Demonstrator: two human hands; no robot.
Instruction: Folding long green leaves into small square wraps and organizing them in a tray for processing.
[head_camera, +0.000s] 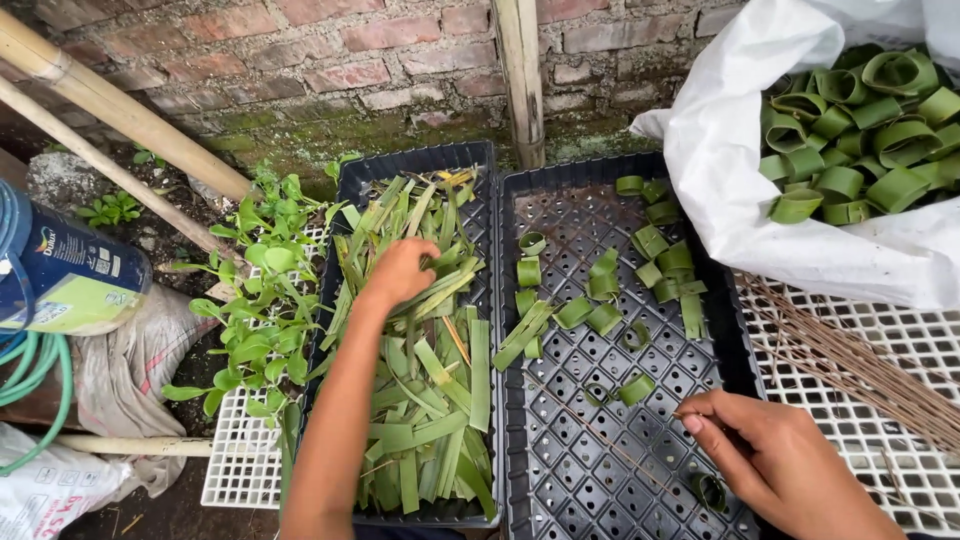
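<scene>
- White sack (730, 150), mouth open beside the trays, keeps finished leaf rings (850, 130) within reach.
- Left tray (350, 190) holds loose leaf strips (430, 390); right tray (610, 470) holds scattered rings.
- Left hand (400, 272) rests on the strips, fingers curled together into them.
- Right hand (775, 455) pinches a thin stick (640, 468), a ring (708, 490) beneath it.

Backyard plant nursery, mossy brick wall (330, 70), black seedling trays (600, 480), bamboo poles (120, 110), garden hose (40, 375)

Bare forearms, no sleeves, unadorned
</scene>
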